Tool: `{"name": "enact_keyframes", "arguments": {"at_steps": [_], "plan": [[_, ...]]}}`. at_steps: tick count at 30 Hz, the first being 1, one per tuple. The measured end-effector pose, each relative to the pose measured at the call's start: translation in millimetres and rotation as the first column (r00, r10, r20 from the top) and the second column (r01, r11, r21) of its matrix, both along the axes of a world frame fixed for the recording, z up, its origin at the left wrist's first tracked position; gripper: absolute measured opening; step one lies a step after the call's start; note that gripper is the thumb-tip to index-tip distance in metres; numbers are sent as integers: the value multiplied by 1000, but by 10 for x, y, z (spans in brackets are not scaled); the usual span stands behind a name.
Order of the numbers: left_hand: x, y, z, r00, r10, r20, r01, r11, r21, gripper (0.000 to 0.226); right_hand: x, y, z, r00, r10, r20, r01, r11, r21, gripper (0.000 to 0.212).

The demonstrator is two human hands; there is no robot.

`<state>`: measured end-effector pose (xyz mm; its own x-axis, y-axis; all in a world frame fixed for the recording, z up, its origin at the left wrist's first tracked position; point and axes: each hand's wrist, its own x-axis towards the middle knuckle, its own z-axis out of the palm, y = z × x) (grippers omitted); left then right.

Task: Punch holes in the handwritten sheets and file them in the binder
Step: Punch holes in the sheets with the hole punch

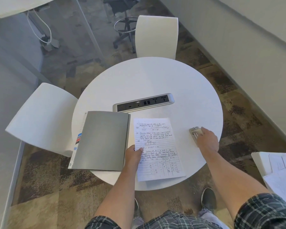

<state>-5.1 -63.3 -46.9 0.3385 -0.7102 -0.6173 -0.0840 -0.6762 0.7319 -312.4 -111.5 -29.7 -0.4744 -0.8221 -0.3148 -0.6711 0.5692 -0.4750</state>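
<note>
White lined handwritten sheet (pixel 157 148) lies low centre on the round white tabletop (pixel 155 80), left hand (pixel 133 157) grip pinching its left edge beside the closed grey binder (pixel 102 140). Right hand (pixel 207 140) grip curls over the small silver hole punch (pixel 195 131), right of frame.

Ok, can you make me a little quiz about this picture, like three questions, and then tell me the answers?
1. True or false: the grey binder is lying closed on the round table.
2. Which hand is on the hole punch: A the left hand, B the right hand, C neither?
3. Fill in: the left hand's thumb presses on the left edge of the handwritten ____.

Key
1. True.
2. B. The right hand covers the punch's near end, to the right of the sheet.
3. Sheet. It lies just right of the binder.
</note>
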Motion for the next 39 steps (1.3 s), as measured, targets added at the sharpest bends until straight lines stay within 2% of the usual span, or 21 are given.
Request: {"name": "enact_keyframes", "arguments": {"at_steps": [6,9,14,21,31,39], "plan": [[8,17,-19,997,57,-56,-58,998,-10,10,102,62,-11,972,-14,236,26,999,-47,38],[-27,34,3,995,65,-76,-66,998,-11,12,149,90,-38,953,-23,303,35,999,-36,36],[-52,48,-8,994,82,-76,-83,997,-7,9,256,102,-38,913,43,406,-48,999,2,34],[-22,93,-97,995,94,-33,-93,995,25,5,385,162,112,823,86,561,-82,996,-32,18],[-112,126,-107,996,89,-5,-88,994,61,8,417,185,8,802,41,596,-40,999,-14,18],[-165,143,-93,990,130,52,-133,990,46,9,467,204,-30,900,45,433,-65,997,32,15]]}}
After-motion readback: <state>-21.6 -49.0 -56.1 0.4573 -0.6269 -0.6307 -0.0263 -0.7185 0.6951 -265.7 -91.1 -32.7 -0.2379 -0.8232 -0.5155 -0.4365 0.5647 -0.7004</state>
